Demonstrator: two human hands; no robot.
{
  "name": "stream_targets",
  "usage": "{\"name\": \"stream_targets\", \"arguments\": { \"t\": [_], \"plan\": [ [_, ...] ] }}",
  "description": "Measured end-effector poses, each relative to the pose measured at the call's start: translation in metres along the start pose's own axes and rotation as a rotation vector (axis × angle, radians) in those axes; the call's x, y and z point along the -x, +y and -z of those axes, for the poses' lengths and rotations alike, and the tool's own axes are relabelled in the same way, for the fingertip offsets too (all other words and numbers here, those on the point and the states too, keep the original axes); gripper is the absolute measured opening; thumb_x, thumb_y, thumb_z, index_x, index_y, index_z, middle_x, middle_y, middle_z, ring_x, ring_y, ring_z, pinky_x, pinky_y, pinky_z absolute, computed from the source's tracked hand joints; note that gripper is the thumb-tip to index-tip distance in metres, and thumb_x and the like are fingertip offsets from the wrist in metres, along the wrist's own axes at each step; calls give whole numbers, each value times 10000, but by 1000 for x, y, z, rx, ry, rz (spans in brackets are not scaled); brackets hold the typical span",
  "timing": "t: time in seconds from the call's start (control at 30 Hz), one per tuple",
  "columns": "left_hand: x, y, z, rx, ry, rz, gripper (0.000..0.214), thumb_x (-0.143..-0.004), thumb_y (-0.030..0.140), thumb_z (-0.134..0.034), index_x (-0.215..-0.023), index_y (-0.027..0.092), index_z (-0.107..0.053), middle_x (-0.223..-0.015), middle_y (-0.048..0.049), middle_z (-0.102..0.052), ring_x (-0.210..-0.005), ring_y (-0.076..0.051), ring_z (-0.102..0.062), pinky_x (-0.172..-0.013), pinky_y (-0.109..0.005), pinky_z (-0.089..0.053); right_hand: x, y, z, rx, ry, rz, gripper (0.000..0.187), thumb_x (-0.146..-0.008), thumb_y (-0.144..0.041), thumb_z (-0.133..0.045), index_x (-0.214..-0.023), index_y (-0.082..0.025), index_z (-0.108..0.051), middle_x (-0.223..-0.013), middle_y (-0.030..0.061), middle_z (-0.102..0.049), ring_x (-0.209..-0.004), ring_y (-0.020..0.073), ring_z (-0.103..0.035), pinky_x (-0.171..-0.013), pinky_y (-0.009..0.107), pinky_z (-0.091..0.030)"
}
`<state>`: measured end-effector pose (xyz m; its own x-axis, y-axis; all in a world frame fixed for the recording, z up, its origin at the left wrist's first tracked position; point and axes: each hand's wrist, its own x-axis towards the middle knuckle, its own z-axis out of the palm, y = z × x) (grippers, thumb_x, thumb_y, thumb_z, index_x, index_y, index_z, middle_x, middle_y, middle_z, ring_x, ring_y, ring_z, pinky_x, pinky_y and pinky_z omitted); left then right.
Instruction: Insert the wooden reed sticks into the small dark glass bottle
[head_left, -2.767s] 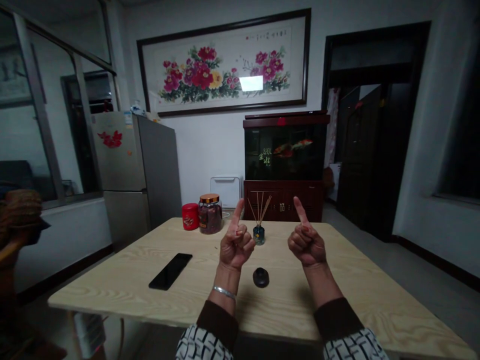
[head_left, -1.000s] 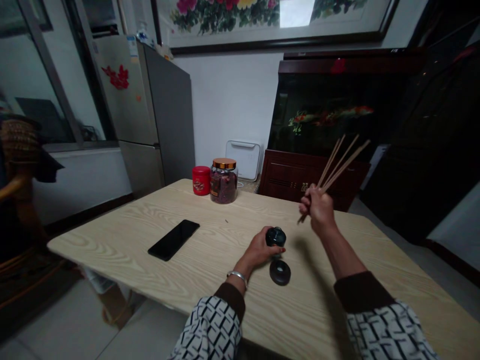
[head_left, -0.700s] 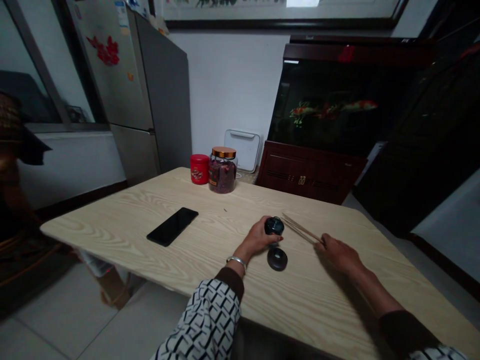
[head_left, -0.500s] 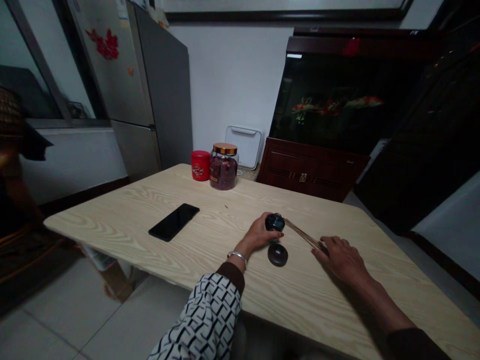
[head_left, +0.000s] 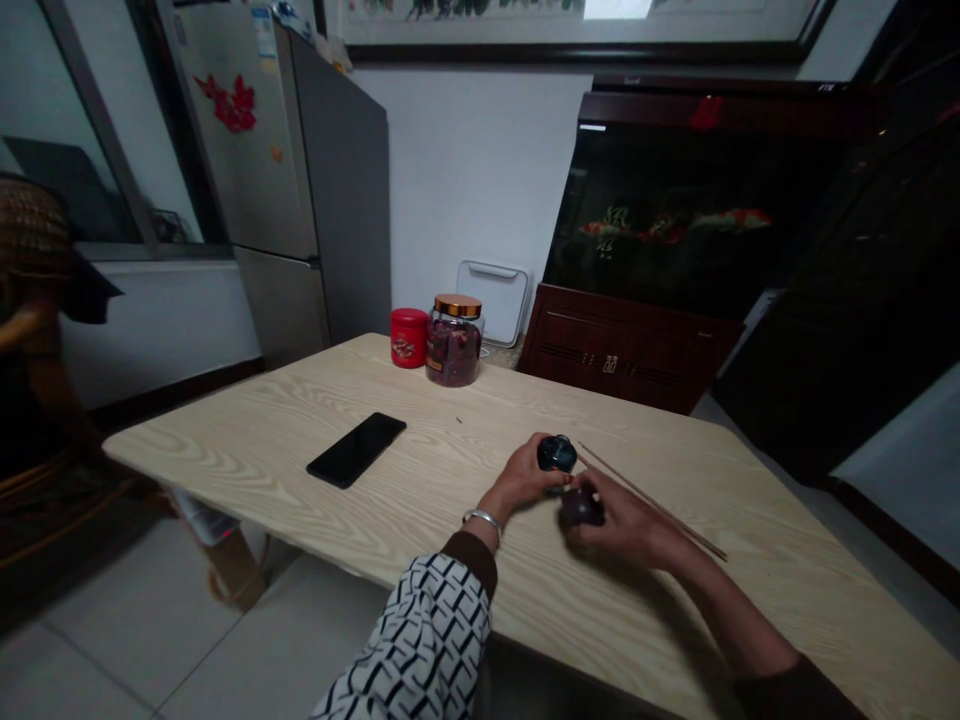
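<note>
L hand [head_left: 521, 478] was curled around a small dark glass bottle [head_left: 556, 454], fingers pressed to its side; bottle stood upright, centre-right of frame, couldn't tell if its base touched the table. R hand [head_left: 622, 525] gripped a round dark cap [head_left: 582, 508] btwn fingers and thumb, just right of and below the bottle, the two hands nearly touching. Thin wooden reed sticks [head_left: 652, 502] lay flat on the pale wood-grain table [head_left: 225, 470], running from near the bottle toward lower right, just past R hand. Silver bangle [head_left: 481, 518] on L wrist, b&w patterned sleeve [head_left: 405, 640] at bottom of frame.

Left of the hands: black smartphone [head_left: 356, 450]. Top-centre of table: red tin [head_left: 409, 338] and glass jar [head_left: 454, 340] w/ copper-coloured lid, dark contents; both labels too small to read. Behind them, white plastic case [head_left: 491, 300]. Upper left: fridge [head_left: 337, 200] w/ red paper-cut sticker [head_left: 234, 105]. Upper right: fish tank [head_left: 675, 220], fish inside, on dark wood cabinet [head_left: 622, 360].
</note>
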<state>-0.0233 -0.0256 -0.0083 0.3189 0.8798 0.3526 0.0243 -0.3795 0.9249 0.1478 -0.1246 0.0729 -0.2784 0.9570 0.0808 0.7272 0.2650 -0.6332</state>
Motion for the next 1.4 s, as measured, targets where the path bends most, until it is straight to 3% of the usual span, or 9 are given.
{"name": "stream_targets", "arguments": {
  "t": [0.13,0.27,0.4,0.57,0.77,0.97,1.07,1.27,1.4],
  "plan": [
    [1,2,1,13,-10,-6,683,-637,331,-860,-1235,160,-580,-1070,-91,-671,-957,-227,-615,-855,-339,-479,-28,-10,32,-571,212,46,553,-743,-367,-780,-1231,-276,-537,-939,2,-624,-856,188,-598,-789,351,-461],
    [1,2,1,3,2,3,697,-625,341,-868,-1233,162,-580,-1061,-87,-668,-936,-219,-610,-821,-320,-473,-72,-16,21,-669,396,123,512,-691,-416,-833,-1093,-236,-573,-980,20,-642,-911,191,-614,-855,364,-469],
    [1,0,1,10,-17,22,690,-625,374,-865,-1215,155,-581,-1029,-73,-670,-891,-201,-606,-746,-282,-461,-91,0,6,-441,403,104,443,-679,-471,-810,-939,-217,-557,-958,39,-638,-917,218,-614,-799,366,-489],
    [0,0,1,3,-26,39,720,-631,352,-855,-1262,165,-562,-1061,-61,-660,-906,-188,-594,-754,-265,-455,-85,10,27,-41,236,129,356,-745,-463,-711,-958,-213,-573,-954,49,-653,-913,229,-618,-789,363,-496],
    [0,2,2,8,-26,32,675,-623,305,-845,-1228,157,-586,-1017,-53,-665,-893,-187,-589,-760,-265,-459,-94,-30,58,358,-125,148,531,-816,-424,-647,-1297,-210,-579,-1145,103,-705,-994,252,-674,-873,353,-496],
    [1,6,1,83,-33,43,648,-633,254,-829,-1223,130,-593,-1047,-77,-668,-933,-200,-609,-829,-290,-478,-104,-59,47,894,-28,-65,764,-832,-799,-432,-1078,-124,-689,-1069,246,-721,-1024,399,-677,-843,481,-497],
    [2,7,2,80,-38,69,658,-628,255,-833,-1226,126,-589,-1036,-84,-672,-926,-206,-615,-834,-301,-485,-104,-58,46,792,-31,-128,847,-842,-850,-284,-1111,-164,-702,-1112,217,-726,-1072,396,-668,-886,514,-488],
    [1,5,3,29,-38,16,656,-636,311,-842,-1219,149,-588,-1051,-72,-673,-925,-201,-607,-815,-298,-481,-91,-41,63,261,-73,123,676,-951,-626,-382,-1479,-208,-436,-1304,113,-673,-1136,250,-663,-957,356,-501],
    [1,2,3,25,-18,15,664,-647,339,-848,-1229,158,-585,-1065,-76,-674,-951,-208,-610,-833,-306,-484,-85,-39,71,509,232,-126,729,-916,-730,-343,-1358,-195,-566,-993,164,-754,-919,351,-719,-819,494,-521]
  ]
}}
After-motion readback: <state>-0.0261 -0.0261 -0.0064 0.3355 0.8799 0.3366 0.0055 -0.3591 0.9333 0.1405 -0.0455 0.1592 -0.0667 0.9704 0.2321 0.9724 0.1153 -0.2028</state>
